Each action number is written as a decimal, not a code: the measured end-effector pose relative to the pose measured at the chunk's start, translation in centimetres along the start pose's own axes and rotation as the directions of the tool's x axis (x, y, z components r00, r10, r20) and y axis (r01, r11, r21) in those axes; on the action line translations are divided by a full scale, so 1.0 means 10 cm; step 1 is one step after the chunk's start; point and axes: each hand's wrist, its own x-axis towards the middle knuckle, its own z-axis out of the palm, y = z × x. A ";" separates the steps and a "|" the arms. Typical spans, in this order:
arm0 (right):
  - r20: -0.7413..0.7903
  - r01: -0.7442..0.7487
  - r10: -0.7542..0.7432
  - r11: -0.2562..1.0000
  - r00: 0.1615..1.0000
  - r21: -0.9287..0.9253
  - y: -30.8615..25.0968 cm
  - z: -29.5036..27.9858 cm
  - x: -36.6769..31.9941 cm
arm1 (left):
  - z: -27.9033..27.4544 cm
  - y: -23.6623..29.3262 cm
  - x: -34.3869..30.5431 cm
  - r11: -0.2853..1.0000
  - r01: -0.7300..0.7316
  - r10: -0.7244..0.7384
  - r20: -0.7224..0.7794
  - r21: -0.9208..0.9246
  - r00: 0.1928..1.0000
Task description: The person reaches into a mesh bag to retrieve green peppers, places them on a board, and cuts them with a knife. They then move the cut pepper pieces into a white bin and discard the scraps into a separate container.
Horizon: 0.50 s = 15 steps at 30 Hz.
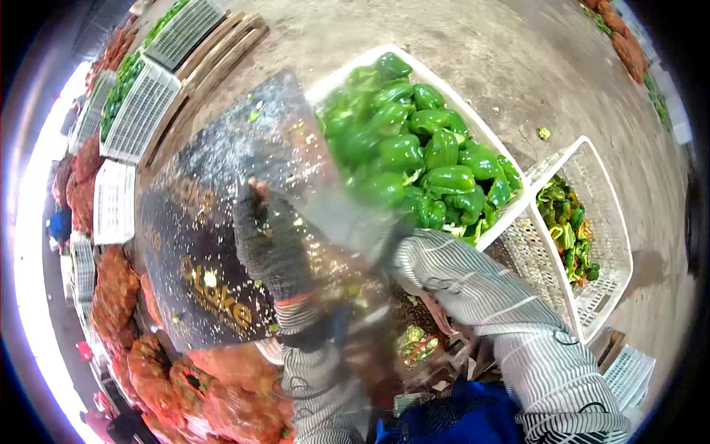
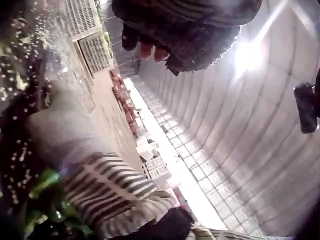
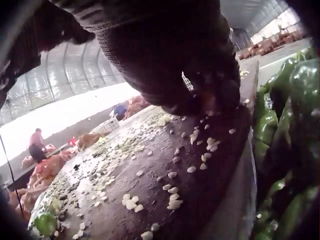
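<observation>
My left hand (image 1: 270,229), in a dark grey knit glove with bare fingertips, is over a dark sheet-covered board (image 1: 200,251) strewn with pale seeds. In the left wrist view the left hand (image 2: 185,42) has loosely bent fingers with nothing between them. My right hand (image 1: 359,226) is a motion blur between the board and a white crate (image 1: 506,233) of green peppers (image 1: 447,180). In the right wrist view the gloved right hand (image 3: 172,55) bends down close over the seedy board, its fingertips in shadow; I cannot tell if they hold anything.
A smaller white crate (image 1: 621,274) at right contains pepper scraps (image 1: 566,233). Red mesh sacks (image 1: 155,370) lie at lower left. More white crates (image 1: 140,111) stand at upper left beside a wooden pallet (image 1: 222,59). A person (image 3: 36,145) shows in the distance.
</observation>
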 end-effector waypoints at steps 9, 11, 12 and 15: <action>-0.014 -0.522 0.591 0.723 0.806 0.452 1.18 -1.04 -1.60 | 1.45 0.32 0.86 0.892 -0.332 0.138 0.516 0.306 0.845; -0.139 -0.575 0.725 0.634 0.675 0.517 1.45 -0.89 -2.17 | 1.95 0.25 0.83 0.863 -0.342 -0.020 0.700 0.373 0.714; -0.159 -0.546 0.774 0.560 0.613 0.623 1.50 -0.80 -2.45 | 2.13 0.23 0.77 0.845 -0.307 -0.178 0.772 0.437 0.610; -0.136 -0.527 0.868 0.407 0.478 0.746 1.45 -0.68 -2.94 | 2.40 -0.06 0.45 0.787 -0.317 -0.362 0.812 0.530 0.459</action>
